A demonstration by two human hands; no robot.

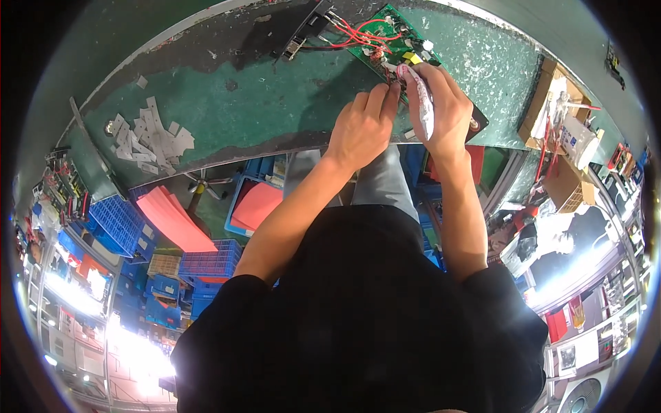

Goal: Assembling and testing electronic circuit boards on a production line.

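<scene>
A green circuit board (pixel 394 15) lies at the far side of the bench, its face crowded with small parts and a yellow component (pixel 412 58). Red wires (pixel 352 33) run from it to a black panel piece (pixel 308 29) on its left. My right hand (pixel 447 113) is closed around a crumpled white tube (pixel 424 110) with red markings, whose tip points at the board's near part. Beside it, my left hand (pixel 361 129) has its fingers drawn together at the board's near edge; whatever they pinch is hidden.
Small white slips (pixel 155 138) lie scattered on the green bench (pixel 289 100) at the left. A cardboard box (pixel 540 96) with bundled items stands at the right end. Below the bench edge are blue crates (pixel 213 260) and pink sheets (pixel 175 219).
</scene>
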